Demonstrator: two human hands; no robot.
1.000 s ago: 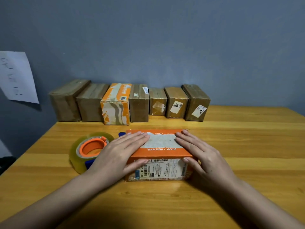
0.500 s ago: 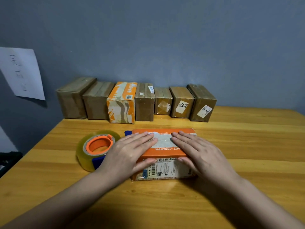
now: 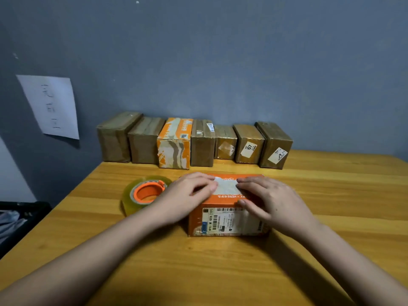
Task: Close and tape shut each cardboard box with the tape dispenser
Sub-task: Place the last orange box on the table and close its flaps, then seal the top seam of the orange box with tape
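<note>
Orange cardboard box [image 3: 227, 219] mid-table, tape dispenser [image 3: 144, 193] just left. Left hand [image 3: 187, 195] and right hand [image 3: 269, 199] press flat on the lid, fingers extended, grasping nothing. Looks light, stiff; glossy tape likely slippery, so grip the side walls.

Table [image 3: 331, 195]: wooden, yellow-brown. Paper sheet [image 3: 49, 106] with handwriting on grey wall [image 3: 242, 62], up left of table. Dark object [image 3: 19, 219], unclear what, beside table's left edge.
</note>
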